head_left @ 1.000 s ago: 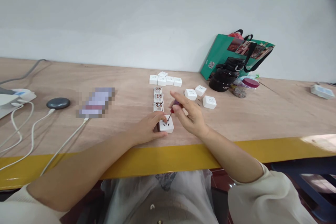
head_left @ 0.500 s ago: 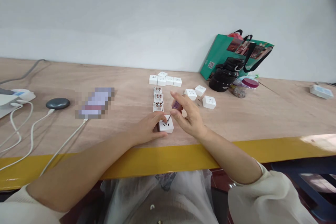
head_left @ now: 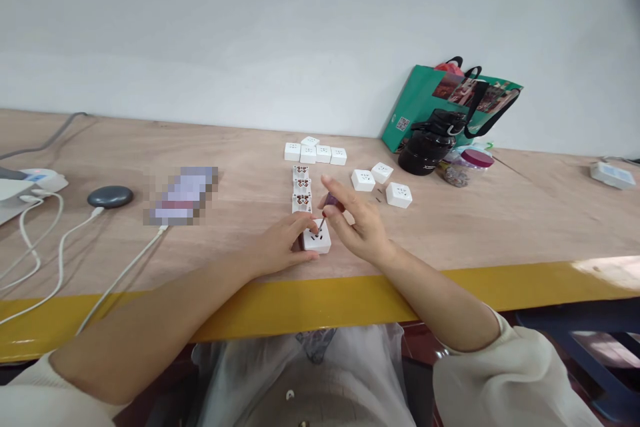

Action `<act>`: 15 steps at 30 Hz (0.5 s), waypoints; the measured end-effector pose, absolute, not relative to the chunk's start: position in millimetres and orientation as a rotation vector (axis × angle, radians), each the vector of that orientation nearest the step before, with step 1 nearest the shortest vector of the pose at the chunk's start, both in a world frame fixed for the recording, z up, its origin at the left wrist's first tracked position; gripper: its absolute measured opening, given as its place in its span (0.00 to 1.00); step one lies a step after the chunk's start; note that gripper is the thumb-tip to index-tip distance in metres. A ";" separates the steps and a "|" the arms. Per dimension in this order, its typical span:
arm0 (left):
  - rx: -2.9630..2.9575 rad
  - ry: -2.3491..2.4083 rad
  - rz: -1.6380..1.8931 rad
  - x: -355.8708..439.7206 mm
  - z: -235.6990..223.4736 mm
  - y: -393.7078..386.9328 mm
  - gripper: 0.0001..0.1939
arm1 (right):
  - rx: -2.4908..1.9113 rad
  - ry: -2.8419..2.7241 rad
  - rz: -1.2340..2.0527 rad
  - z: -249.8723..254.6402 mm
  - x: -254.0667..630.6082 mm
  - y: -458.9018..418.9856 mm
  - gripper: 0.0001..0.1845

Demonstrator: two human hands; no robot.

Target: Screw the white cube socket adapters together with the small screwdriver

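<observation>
A white square power socket (head_left: pixel 318 241) lies face up near the table's front edge. My left hand (head_left: pixel 284 244) grips its left side, with fingertips on the top face. In my right hand (head_left: pixel 361 225) is a screwdriver (head_left: pixel 333 202) with a dark purple handle, held tilted. Its thin shaft reaches down to the middle of the socket's face; the very tip is partly hidden by my left fingers. Just behind, open socket bases (head_left: pixel 302 203) with copper-coloured contacts stand in a column.
Several white sockets (head_left: pixel 323 153) sit at the back, and three more (head_left: pixel 399 195) to the right beside small dark pieces (head_left: pixel 379 196). A black flask (head_left: pixel 425 147), green bag (head_left: pixel 407 103) and lidded jar (head_left: pixel 475 159) stand back right. Left are a blurred phone (head_left: pixel 183 197), dark puck (head_left: pixel 111 197) and cables.
The screwdriver handle has turned and shifted slightly as my right fingers moved a little to the left. My left hand and the socket have stayed in place.
</observation>
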State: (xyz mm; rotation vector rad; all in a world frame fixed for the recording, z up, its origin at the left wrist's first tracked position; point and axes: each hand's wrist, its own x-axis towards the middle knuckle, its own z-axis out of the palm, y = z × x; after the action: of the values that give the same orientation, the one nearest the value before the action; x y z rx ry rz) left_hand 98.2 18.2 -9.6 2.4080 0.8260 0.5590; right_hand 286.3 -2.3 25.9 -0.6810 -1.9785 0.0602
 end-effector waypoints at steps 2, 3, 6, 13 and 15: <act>2.410 0.811 0.565 98.1 -9.5 18.0 0.15 | -0.689 -1.979 0.007 26.3 285.6 -2.6 0.24; 2.410 0.806 0.569 98.0 -9.4 17.8 0.15 | -0.686 -1.979 -0.004 26.4 285.3 -2.7 0.25; 2.415 0.807 0.570 97.5 -8.6 17.2 0.15 | -0.656 -1.975 0.020 26.0 285.1 -3.0 0.26; 2.421 0.809 0.563 95.9 -9.5 17.6 0.15 | -0.728 -1.939 -0.054 25.1 287.6 -4.0 0.25; 2.441 0.802 0.568 94.8 -13.5 19.1 0.20 | -0.690 -1.930 -0.016 25.8 287.7 -4.3 0.25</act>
State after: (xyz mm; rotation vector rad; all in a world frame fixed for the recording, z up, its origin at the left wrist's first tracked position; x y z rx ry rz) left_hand 94.8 19.1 -13.5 2.4406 0.8017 0.5681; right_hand 287.7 -4.3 25.8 -0.6896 -1.9301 -0.0160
